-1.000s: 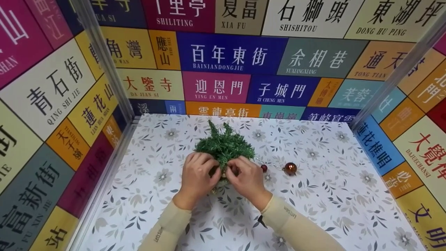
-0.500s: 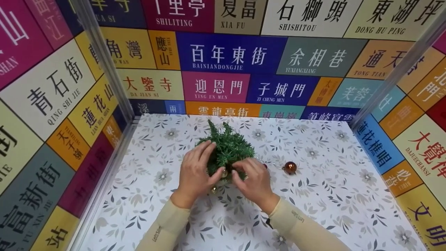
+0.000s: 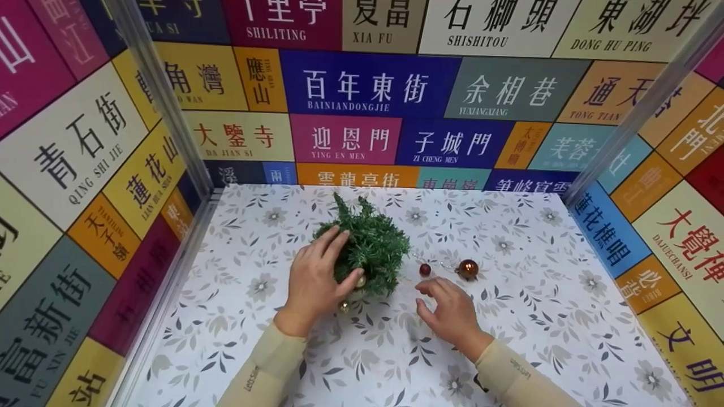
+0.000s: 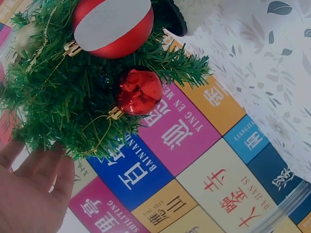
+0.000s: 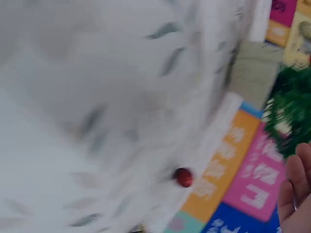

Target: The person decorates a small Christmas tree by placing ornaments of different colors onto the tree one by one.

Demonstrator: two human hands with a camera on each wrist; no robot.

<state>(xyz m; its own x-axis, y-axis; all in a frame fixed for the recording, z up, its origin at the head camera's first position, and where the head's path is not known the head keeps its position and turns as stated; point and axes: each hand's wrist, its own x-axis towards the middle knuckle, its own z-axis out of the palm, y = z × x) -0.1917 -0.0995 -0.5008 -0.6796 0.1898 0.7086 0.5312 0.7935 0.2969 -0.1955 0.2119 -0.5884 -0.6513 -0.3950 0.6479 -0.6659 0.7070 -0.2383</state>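
Floral counter (image 3: 537,316): left hand (image 3: 317,277) steadies tree (image 3: 370,254); right hand (image 3: 449,311) open, empty; loose baubles (image 3: 468,269) may roll if nudged

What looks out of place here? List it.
Two baubles lie loose on the table instead of hanging: a small red bauble and a copper bauble, right of the small tree. Nothing looks spilled or broken.
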